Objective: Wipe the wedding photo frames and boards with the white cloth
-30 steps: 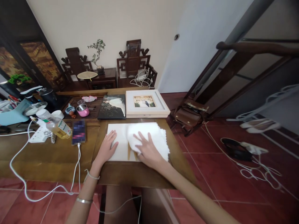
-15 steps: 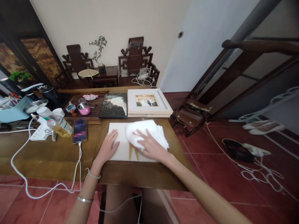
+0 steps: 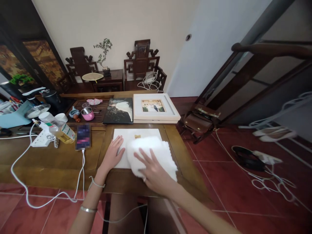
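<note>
Slid nearer, the right hand point(image 3: 156, 175), fingers spread, rests on fluffy white cloth point(image 3: 163, 155) overlapping the near edge of the rectangular white board point(image 3: 122, 132), baring a gold mark point(image 3: 137, 136), so wiping likely reaches that side; left hand point(image 3: 113, 154) flat, unclenched on it; brown wooden desk point(image 3: 119, 182) beneath

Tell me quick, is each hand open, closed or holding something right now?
Left hand: open, resting on the white board.
Right hand: open, spread over the white cloth.
</note>
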A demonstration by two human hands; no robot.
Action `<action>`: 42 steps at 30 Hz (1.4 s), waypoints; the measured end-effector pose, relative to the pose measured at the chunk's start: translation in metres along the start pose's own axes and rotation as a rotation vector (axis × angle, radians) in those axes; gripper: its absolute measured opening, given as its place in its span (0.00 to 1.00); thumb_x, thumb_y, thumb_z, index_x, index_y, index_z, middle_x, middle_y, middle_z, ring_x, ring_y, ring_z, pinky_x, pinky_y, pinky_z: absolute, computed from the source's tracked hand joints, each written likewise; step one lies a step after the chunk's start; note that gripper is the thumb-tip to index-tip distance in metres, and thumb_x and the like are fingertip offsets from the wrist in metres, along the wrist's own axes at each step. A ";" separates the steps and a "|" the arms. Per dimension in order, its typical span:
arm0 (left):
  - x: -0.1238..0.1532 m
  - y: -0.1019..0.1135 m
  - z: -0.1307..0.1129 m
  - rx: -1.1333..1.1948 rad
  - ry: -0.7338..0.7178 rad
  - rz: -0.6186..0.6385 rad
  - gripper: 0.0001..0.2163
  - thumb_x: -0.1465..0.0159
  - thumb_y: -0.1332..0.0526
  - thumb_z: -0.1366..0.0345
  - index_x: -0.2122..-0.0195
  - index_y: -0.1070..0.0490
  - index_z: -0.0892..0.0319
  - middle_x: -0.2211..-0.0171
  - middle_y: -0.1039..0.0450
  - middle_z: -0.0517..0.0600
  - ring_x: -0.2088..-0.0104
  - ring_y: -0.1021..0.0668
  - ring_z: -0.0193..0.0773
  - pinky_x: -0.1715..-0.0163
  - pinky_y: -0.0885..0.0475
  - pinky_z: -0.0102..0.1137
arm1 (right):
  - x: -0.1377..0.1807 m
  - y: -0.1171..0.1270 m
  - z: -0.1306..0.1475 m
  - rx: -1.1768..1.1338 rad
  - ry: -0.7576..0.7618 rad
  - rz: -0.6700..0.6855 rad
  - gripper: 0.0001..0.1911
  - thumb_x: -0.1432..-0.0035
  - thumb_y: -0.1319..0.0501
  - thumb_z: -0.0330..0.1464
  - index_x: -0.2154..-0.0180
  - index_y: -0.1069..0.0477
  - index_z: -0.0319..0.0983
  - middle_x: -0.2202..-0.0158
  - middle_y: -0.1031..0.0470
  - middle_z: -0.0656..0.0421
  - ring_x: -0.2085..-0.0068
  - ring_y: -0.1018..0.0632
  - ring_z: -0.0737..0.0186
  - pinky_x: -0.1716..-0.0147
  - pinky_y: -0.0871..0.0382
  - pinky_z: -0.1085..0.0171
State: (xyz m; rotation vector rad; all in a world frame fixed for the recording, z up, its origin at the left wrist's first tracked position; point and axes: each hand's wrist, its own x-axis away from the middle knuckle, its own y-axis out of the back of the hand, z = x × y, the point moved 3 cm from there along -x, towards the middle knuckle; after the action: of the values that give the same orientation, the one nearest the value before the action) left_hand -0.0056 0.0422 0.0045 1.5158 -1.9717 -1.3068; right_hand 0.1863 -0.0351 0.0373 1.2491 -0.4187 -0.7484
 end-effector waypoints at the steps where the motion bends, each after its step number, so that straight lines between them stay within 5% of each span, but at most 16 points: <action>1: 0.000 0.000 0.000 -0.004 0.000 0.005 0.22 0.33 0.51 0.61 0.39 0.44 0.57 0.37 0.46 0.55 0.36 0.45 0.42 0.37 0.51 0.48 | 0.011 0.000 0.009 -0.027 0.028 0.017 0.17 0.53 0.43 0.25 0.60 0.24 0.38 0.35 0.50 0.51 0.34 0.57 0.41 0.41 0.68 0.34; 7: 0.000 -0.001 0.000 -0.015 -0.002 0.027 0.22 0.33 0.51 0.61 0.39 0.44 0.59 0.36 0.47 0.56 0.35 0.45 0.42 0.37 0.51 0.47 | 0.026 0.010 0.007 -0.112 0.008 0.020 0.17 0.56 0.46 0.22 0.65 0.26 0.39 0.37 0.43 0.57 0.35 0.51 0.52 0.37 0.64 0.43; 13: 0.000 0.000 0.000 -0.024 -0.009 0.019 0.22 0.33 0.52 0.60 0.38 0.45 0.59 0.36 0.47 0.56 0.35 0.45 0.42 0.37 0.51 0.47 | -0.044 0.020 -0.049 0.020 -0.137 -0.070 0.17 0.46 0.48 0.25 0.55 0.29 0.35 0.40 0.38 0.47 0.36 0.45 0.51 0.39 0.56 0.43; 18: -0.001 -0.002 0.003 -0.012 0.000 0.003 0.22 0.33 0.51 0.60 0.39 0.43 0.59 0.37 0.45 0.56 0.36 0.44 0.42 0.37 0.50 0.47 | -0.082 0.018 -0.054 0.142 -0.221 -0.070 0.17 0.45 0.46 0.28 0.53 0.28 0.36 0.40 0.39 0.46 0.37 0.45 0.43 0.42 0.54 0.38; 27: 0.000 -0.002 0.000 -0.010 -0.013 0.013 0.21 0.34 0.51 0.64 0.39 0.44 0.59 0.36 0.47 0.56 0.36 0.45 0.42 0.37 0.51 0.47 | -0.005 0.003 0.009 0.033 0.065 0.044 0.16 0.53 0.42 0.26 0.61 0.24 0.37 0.36 0.46 0.51 0.35 0.54 0.42 0.39 0.64 0.38; 32: -0.001 -0.002 0.000 -0.010 -0.002 0.018 0.22 0.34 0.50 0.62 0.39 0.43 0.59 0.37 0.46 0.56 0.36 0.44 0.42 0.37 0.50 0.47 | 0.013 0.016 0.001 -0.100 0.079 0.058 0.18 0.58 0.45 0.23 0.64 0.24 0.39 0.40 0.38 0.57 0.36 0.45 0.54 0.36 0.60 0.48; 38: -0.001 -0.001 -0.001 0.039 0.029 0.013 0.22 0.34 0.50 0.60 0.40 0.42 0.62 0.37 0.46 0.57 0.36 0.44 0.43 0.37 0.52 0.45 | -0.042 0.025 -0.050 0.064 -0.137 -0.084 0.18 0.50 0.47 0.24 0.57 0.27 0.34 0.40 0.37 0.49 0.38 0.41 0.54 0.38 0.53 0.51; 42: 0.000 0.004 -0.003 0.187 0.080 -0.055 0.21 0.32 0.55 0.59 0.40 0.41 0.59 0.38 0.43 0.55 0.37 0.41 0.41 0.37 0.52 0.44 | -0.089 0.017 -0.048 0.150 -0.246 -0.087 0.17 0.45 0.46 0.28 0.54 0.27 0.35 0.42 0.36 0.46 0.38 0.42 0.45 0.42 0.51 0.42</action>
State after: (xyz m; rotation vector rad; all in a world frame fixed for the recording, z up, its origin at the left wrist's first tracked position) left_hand -0.0056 0.0411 0.0100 1.6907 -2.0625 -1.0895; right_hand 0.1603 0.0635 0.0496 1.3265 -0.6333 -0.9638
